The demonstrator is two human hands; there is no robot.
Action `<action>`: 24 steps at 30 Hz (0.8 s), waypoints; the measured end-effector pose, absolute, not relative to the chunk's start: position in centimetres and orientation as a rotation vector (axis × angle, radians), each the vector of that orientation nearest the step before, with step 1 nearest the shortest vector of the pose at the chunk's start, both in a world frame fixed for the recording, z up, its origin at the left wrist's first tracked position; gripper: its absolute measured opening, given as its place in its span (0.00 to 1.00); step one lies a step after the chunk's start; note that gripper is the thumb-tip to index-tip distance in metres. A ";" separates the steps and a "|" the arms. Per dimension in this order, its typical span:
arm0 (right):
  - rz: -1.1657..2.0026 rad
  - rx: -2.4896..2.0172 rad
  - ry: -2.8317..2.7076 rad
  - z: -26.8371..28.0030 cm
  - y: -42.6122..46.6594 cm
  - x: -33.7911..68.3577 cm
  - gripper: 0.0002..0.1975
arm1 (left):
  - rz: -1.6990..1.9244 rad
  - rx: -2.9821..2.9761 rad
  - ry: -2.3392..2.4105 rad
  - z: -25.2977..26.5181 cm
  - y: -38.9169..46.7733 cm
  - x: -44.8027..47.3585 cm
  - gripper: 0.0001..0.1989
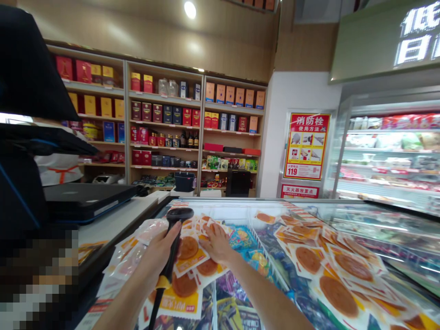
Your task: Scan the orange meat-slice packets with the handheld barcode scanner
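Note:
My left hand [159,251] is wrapped round the handle of a black handheld barcode scanner [173,233], its head up and its cable running down toward me. Just right of it, my right hand [216,244] lies with fingers spread on a pile of flat packets [187,256]. Each packet is white and yellow with a round brown patty showing. The pile rests on the glass top of a chest freezer [237,286], where colourful packages show through. Clear plastic wrap [151,230] lies left of the scanner, beside more packets.
A second heap of patty packets [337,266] spreads over the freezer top at the right. A black checkout terminal [85,199] stands on the counter [120,220] to the left. Shelves of boxed goods [165,114] line the back wall, and a lit open cooler [392,156] stands at far right.

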State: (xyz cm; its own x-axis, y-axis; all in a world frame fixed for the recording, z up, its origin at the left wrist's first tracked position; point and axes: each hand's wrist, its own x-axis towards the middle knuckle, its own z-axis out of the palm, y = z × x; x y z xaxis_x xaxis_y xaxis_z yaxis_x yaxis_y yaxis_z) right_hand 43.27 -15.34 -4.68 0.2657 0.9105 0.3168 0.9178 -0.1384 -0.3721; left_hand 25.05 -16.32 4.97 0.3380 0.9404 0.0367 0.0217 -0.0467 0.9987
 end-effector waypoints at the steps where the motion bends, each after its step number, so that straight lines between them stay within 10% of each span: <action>1: -0.015 -2.048 -1.652 -4.6 -14.8 42.9 0.31 | 0.975 1.413 0.933 5.1 -16.6 25.1 0.20; 24: -0.367 -2.487 -1.490 -3.8 -20.9 59.3 0.17 | 0.728 1.347 0.860 3.6 -18.8 27.6 0.22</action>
State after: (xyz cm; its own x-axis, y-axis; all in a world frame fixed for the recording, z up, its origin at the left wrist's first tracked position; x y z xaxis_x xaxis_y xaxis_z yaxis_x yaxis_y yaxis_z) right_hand 59.28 -20.88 -3.82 0.4552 0.8300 0.3224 0.8847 -0.4625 -0.0585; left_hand 27.56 -18.77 3.58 0.5123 0.8524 -0.1044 0.0373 0.0994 0.9943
